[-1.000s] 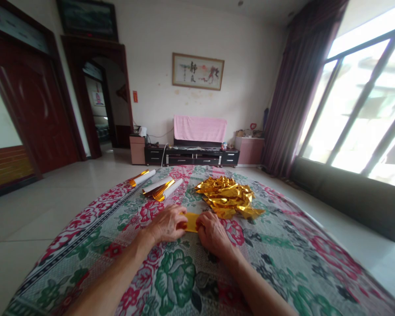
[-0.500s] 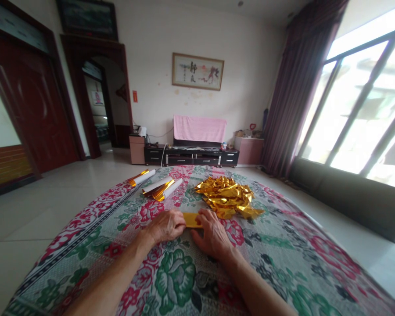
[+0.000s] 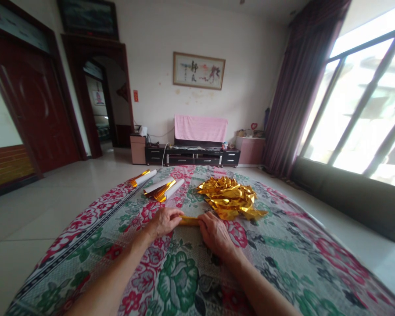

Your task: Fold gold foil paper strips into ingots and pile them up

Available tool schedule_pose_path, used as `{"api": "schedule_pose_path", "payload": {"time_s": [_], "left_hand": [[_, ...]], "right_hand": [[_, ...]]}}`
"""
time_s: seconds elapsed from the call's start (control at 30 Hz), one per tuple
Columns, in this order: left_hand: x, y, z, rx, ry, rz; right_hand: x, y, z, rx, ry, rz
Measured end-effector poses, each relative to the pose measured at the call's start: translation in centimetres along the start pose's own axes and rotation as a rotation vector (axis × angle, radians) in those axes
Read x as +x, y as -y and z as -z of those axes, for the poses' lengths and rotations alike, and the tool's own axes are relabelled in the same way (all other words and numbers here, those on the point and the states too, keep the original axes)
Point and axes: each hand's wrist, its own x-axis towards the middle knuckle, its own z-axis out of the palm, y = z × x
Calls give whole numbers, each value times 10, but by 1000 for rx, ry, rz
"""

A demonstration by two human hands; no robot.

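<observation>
Between my two hands lies a narrow strip of folded gold foil paper (image 3: 189, 221), low over the patterned tablecloth (image 3: 177, 281). My left hand (image 3: 166, 221) pinches its left end between thumb and fingers. At the right end my right hand (image 3: 213, 230) closes on the strip, its thumb mostly hidden. Just beyond my right hand sits a heap of folded gold foil pieces (image 3: 232, 197), shiny and pointed. Farther left on the cloth are rolled sheets of gold foil paper with white backs (image 3: 164, 188), and another roll (image 3: 143, 178) lies behind them near the table's edge.
The round table's edge curves away on both sides. Past it stand a black TV cabinet (image 3: 202, 158) and a screen covered by a pink cloth (image 3: 200, 127). A window with a purple curtain (image 3: 286, 96) is on the right, a red door (image 3: 36, 96) on the left.
The gold paper between my hands has gone from a wider flat band to a narrower strip. My hands have shifted slightly along it, the left thumb now pinching its end.
</observation>
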Motion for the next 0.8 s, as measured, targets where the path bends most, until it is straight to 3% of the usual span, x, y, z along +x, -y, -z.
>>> {"api": "schedule_pose_path", "payload": {"time_s": [0.23, 0.57, 0.8], "left_hand": [[10, 16, -15, 84, -143, -57], [10, 18, -18, 213, -105, -88], [10, 17, -17, 229, -98, -77]], "right_hand": [[17, -4, -5, -33, 6, -145], [16, -11, -14, -121, 27, -182], [18, -8, -10, -172, 85, -177]]}}
